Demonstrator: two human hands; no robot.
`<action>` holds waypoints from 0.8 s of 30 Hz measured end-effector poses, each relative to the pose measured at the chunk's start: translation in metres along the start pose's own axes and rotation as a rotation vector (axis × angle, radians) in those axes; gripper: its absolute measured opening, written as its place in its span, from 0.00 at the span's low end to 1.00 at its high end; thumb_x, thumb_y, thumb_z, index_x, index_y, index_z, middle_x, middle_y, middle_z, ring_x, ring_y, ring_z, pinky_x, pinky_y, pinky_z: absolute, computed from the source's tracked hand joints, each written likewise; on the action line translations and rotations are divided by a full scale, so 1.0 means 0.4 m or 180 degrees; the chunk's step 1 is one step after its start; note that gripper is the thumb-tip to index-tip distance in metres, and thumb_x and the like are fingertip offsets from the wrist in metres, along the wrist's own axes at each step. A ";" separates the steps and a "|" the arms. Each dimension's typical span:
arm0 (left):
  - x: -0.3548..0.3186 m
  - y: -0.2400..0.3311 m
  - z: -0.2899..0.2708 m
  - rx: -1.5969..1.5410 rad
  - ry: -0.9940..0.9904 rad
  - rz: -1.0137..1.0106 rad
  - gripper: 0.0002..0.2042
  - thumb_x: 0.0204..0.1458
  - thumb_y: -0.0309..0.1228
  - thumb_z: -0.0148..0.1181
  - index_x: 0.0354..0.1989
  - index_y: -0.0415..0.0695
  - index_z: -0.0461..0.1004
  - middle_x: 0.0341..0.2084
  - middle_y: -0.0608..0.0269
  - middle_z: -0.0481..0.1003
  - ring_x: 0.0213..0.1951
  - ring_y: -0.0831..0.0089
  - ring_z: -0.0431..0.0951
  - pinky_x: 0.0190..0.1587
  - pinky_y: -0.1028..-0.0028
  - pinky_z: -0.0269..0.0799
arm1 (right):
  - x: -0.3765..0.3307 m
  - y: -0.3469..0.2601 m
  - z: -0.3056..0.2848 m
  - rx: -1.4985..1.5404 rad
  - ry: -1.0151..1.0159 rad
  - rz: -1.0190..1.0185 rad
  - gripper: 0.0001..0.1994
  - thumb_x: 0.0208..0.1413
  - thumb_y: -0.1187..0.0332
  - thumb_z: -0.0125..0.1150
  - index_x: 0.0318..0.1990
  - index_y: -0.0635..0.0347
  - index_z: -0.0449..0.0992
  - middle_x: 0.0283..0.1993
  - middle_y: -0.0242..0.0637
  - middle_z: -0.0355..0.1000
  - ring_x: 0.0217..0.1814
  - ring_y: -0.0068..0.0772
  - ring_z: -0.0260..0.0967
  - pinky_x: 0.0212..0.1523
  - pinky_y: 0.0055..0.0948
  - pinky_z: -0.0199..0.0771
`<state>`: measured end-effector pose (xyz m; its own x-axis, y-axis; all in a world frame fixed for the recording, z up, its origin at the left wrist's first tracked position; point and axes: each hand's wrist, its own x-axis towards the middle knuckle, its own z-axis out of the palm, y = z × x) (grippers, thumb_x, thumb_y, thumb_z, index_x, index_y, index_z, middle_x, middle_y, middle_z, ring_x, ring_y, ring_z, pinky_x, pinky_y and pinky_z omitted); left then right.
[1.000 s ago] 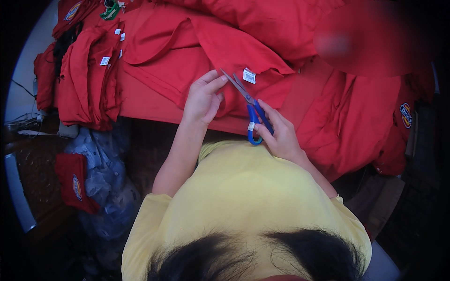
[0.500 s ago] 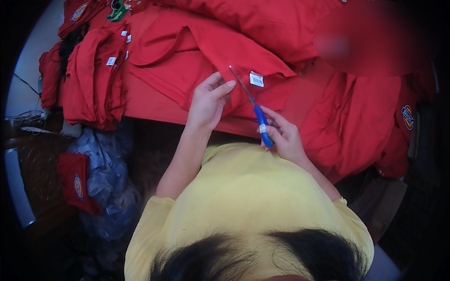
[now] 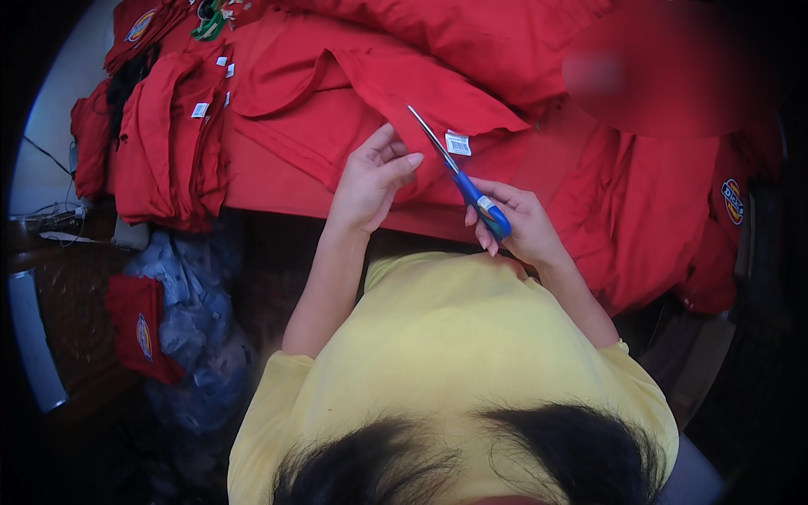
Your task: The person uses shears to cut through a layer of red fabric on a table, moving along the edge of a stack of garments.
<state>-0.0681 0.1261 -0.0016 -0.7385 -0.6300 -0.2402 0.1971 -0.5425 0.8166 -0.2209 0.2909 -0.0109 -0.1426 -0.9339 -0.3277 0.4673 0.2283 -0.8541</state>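
- Desk [image 3: 278,181]: covered in red cloth, lit from above.
- Dark wooden cabinet [image 3: 67,295] at left.
- Pale wall [image 3: 50,109] at upper left, with cables [image 3: 50,220].
- Floor in deep shadow.

The garment [image 3: 353,109] lies spread on the table, with a stack of folded garments [image 3: 164,147] to its left. The left hand [image 3: 370,181] rests on its near edge; the right hand [image 3: 518,223], just right, holds scissors [image 3: 459,177] whose tips point away over the cloth, beside a tag [image 3: 458,144].
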 end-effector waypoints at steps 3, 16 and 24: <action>0.009 -0.012 -0.008 0.0033 0.0020 0.0034 0.20 0.49 0.18 0.56 0.53 0.40 0.66 0.35 0.65 0.73 0.35 0.82 0.71 0.34 0.82 0.66 | 0.009 -0.013 -0.007 -0.0013 -0.0027 0.0137 0.17 0.62 0.75 0.43 0.58 0.66 0.64 0.31 0.36 0.71 0.23 0.20 0.67 0.21 0.17 0.69; 0.006 -0.013 -0.009 -0.0228 0.0199 0.0211 0.20 0.50 0.18 0.54 0.54 0.40 0.66 0.38 0.65 0.73 0.40 0.79 0.73 0.42 0.80 0.67 | -0.019 0.010 0.049 -0.1821 0.0426 -0.0448 0.27 0.54 0.69 0.57 0.62 0.63 0.60 0.40 0.36 0.72 0.42 0.24 0.68 0.46 0.23 0.68; -0.010 -0.017 -0.001 -0.0078 0.0013 0.0037 0.24 0.49 0.16 0.54 0.57 0.41 0.62 0.42 0.63 0.72 0.43 0.78 0.72 0.45 0.78 0.67 | -0.018 0.011 0.054 -0.1127 0.0369 -0.0462 0.25 0.56 0.70 0.54 0.62 0.65 0.59 0.39 0.37 0.71 0.42 0.26 0.69 0.45 0.23 0.68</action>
<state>-0.0661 0.1322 -0.0066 -0.7334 -0.6386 -0.2331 0.2213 -0.5485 0.8063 -0.1990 0.2926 -0.0035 -0.2922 -0.9308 -0.2194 0.1083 0.1958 -0.9747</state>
